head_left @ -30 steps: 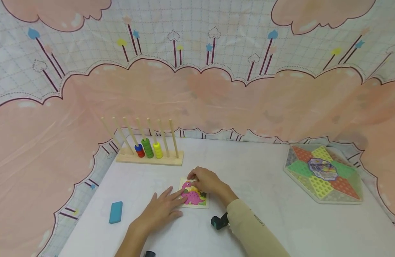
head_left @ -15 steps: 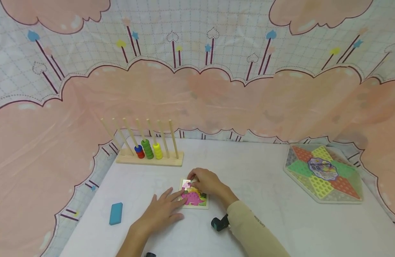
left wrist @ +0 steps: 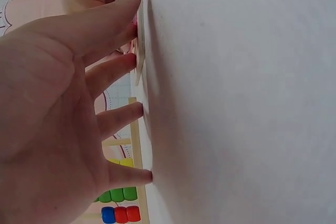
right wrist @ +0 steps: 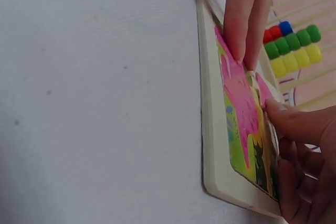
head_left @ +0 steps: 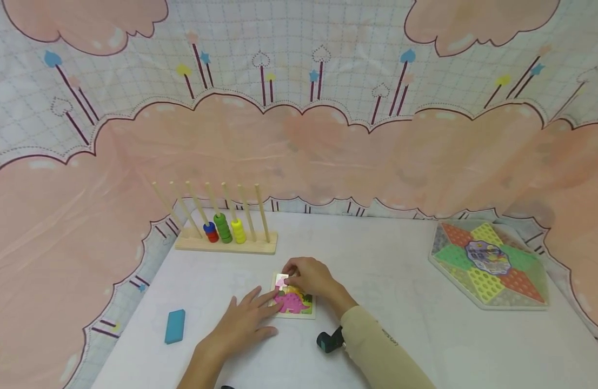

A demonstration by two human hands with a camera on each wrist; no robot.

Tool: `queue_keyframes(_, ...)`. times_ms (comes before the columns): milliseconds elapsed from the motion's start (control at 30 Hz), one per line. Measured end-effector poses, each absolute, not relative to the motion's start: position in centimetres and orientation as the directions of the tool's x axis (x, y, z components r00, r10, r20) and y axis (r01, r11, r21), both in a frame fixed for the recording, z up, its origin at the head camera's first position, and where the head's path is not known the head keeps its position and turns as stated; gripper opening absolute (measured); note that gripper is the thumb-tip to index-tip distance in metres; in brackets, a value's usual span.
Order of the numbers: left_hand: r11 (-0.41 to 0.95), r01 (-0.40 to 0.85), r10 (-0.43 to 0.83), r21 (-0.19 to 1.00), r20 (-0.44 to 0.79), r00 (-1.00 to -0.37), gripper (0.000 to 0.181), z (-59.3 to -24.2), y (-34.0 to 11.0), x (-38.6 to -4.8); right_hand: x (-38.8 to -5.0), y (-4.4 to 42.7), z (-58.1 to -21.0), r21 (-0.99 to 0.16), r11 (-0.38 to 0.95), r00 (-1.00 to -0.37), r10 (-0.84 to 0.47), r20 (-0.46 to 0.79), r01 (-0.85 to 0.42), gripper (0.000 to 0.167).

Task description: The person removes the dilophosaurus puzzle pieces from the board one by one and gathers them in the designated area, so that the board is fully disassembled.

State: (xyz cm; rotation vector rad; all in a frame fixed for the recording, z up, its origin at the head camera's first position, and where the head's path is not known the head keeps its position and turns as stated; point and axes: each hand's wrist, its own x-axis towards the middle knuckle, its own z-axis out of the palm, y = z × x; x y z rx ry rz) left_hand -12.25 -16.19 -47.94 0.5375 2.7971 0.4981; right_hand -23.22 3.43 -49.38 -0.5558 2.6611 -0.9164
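Observation:
A small square puzzle [head_left: 294, 304] with a pink dinosaur in a pale frame [right wrist: 212, 145] lies on the white table. My left hand [head_left: 243, 323] has its fingers spread; two fingertips rest on the puzzle's left part, while the left wrist view shows the hand [left wrist: 52, 98] with other fingertips down on the table. Over the puzzle's top, my right hand [head_left: 314, 278] has curled fingers and pinches a piece [head_left: 281, 281] near the upper left corner. In the right wrist view the thumb of that hand [right wrist: 310, 150] lies against pink artwork; the curled fingers partly hide the far edge.
A wooden bead rack [head_left: 226, 246] stands behind on the left, and a blue block [head_left: 174, 326] lies at the left. A black object [head_left: 329, 341] sits beside the right sleeve. At the far right is a hexagonal multicoloured board [head_left: 489, 265].
Pale glare has appeared on the upper left piece, which seems slightly tilted. Both hands stay almost in place, and the head view has shifted slightly.

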Motion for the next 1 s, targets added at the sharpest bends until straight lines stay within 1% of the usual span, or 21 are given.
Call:
queue_keyframes(533,0.885,0.272,0.366,0.377,-0.203,-0.908,0.056,-48.1,-16.0,-12.3,-23.3,3.7,-49.4,-0.683,0.699,-0.896,-0.419,-0.149,-0.214,0.013)
queue_keyframes(633,0.885,0.269,0.365,0.379,-0.207,-0.908,0.056,-48.1,-16.0,-12.3,-23.5,3.9,-49.6,-0.724,0.661,-0.896,-0.422,-0.142,-0.197,0.013)
queue_keyframes(800,0.879,0.268,0.369,0.395,-0.207,-0.906,0.056,-47.9,-16.0,-12.3,-24.0,4.6,-49.7,-0.835,0.535,-0.894,-0.426,-0.14,-0.124,0.015)
queue_keyframes(1000,0.875,0.279,0.38,0.396,-0.204,-0.902,0.057,-47.7,-16.1,-12.4,-24.6,6.1,-49.0,-0.874,0.483,-0.903,-0.394,-0.173,-0.044,0.018)
